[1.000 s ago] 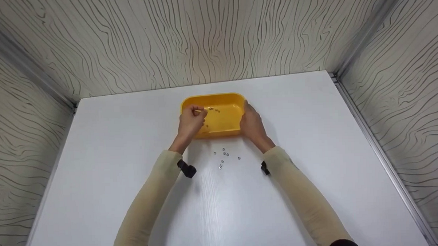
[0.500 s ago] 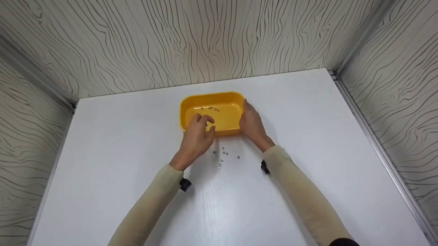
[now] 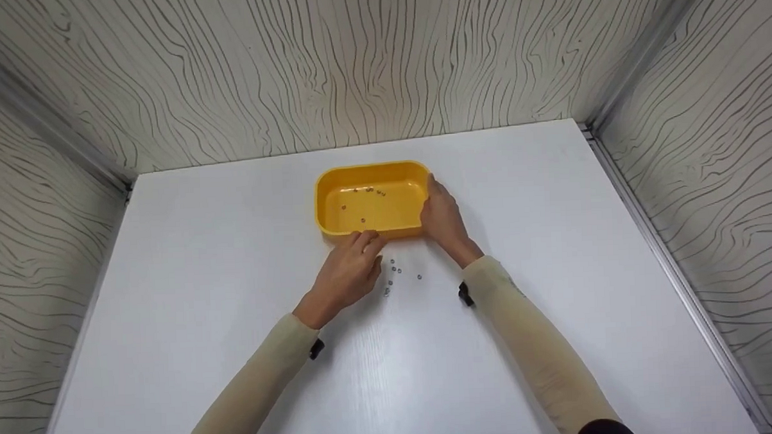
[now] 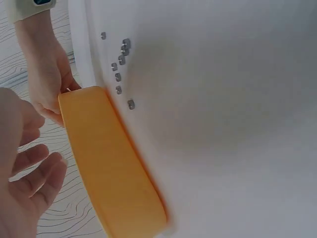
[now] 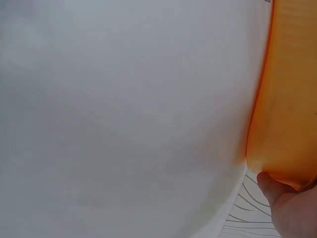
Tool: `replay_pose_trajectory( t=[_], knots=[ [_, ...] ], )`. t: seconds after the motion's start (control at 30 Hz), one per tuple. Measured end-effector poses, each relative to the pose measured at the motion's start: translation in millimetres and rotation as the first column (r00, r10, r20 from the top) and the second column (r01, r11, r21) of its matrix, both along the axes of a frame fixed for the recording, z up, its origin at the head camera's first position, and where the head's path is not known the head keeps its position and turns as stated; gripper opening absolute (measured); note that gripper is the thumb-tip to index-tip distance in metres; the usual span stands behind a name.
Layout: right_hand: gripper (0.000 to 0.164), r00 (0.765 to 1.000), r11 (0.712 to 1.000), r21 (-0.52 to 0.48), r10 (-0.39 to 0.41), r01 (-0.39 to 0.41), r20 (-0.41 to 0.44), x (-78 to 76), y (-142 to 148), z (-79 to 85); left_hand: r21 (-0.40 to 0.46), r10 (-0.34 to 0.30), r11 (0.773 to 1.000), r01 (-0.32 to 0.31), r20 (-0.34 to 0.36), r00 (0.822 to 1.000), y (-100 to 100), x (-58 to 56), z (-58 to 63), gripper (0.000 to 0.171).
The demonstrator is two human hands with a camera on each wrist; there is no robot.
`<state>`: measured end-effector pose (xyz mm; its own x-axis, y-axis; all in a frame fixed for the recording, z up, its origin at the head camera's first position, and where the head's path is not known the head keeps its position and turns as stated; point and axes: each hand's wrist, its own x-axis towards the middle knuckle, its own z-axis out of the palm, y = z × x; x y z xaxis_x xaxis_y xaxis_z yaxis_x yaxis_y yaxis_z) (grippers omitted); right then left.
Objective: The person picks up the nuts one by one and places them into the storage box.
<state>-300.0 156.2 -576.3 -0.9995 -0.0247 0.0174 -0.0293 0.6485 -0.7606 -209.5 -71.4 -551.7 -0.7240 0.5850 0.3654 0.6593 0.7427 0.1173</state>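
Note:
A yellow plastic box stands on the white table, with several small metal nuts scattered on its floor. My right hand holds the box at its right end; in the right wrist view the thumb presses on the wall. My left hand hovers by the near rim, its fingers loosely bent and, in the left wrist view, apart with nothing seen between them. Just right of that hand, several more nuts lie loose on the table in front of the box.
The white table runs up to a wood-patterned back panel. Similar panels flank both sides, with metal rails along the table's edges. Dark wrist devices sit on both sleeves.
My left hand has come out from inside the box, back toward me to its near rim, its pinched fingers loosened. One more nut shows on the box's floor. The right hand stays put.

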Motion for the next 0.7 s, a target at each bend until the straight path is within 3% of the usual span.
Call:
replay_pose_trajectory(
  t=[0.27, 0.43, 0.57, 0.7],
  knots=[
    [0.064, 1.000, 0.999, 0.038, -0.003, 0.003, -0.012, -1.0, 0.4, 0.9, -0.079, -0.016, 0.997, 0.017, 0.004, 1.000, -6.1, 6.5, -17.9, 0.024],
    [0.063, 0.999, 0.997, 0.083, 0.002, 0.001, -0.041, -1.8, 0.9, 1.1, -0.132, -0.016, 0.991, 0.026, 0.072, 0.997, -7.7, 9.2, -21.8, 0.032],
    [0.063, 0.999, 0.995, 0.095, 0.002, 0.002, -0.040, -2.0, 0.5, 0.9, -0.232, -0.023, 0.971, 0.058, 0.147, 0.989, -8.8, 11.3, -25.4, 0.040],
    [0.063, 1.000, 0.996, 0.084, -0.004, 0.007, -0.029, -1.7, -0.1, 0.8, -0.327, -0.020, 0.943, 0.060, 0.124, 0.992, -8.9, 12.1, -29.4, 0.042]
  ],
)
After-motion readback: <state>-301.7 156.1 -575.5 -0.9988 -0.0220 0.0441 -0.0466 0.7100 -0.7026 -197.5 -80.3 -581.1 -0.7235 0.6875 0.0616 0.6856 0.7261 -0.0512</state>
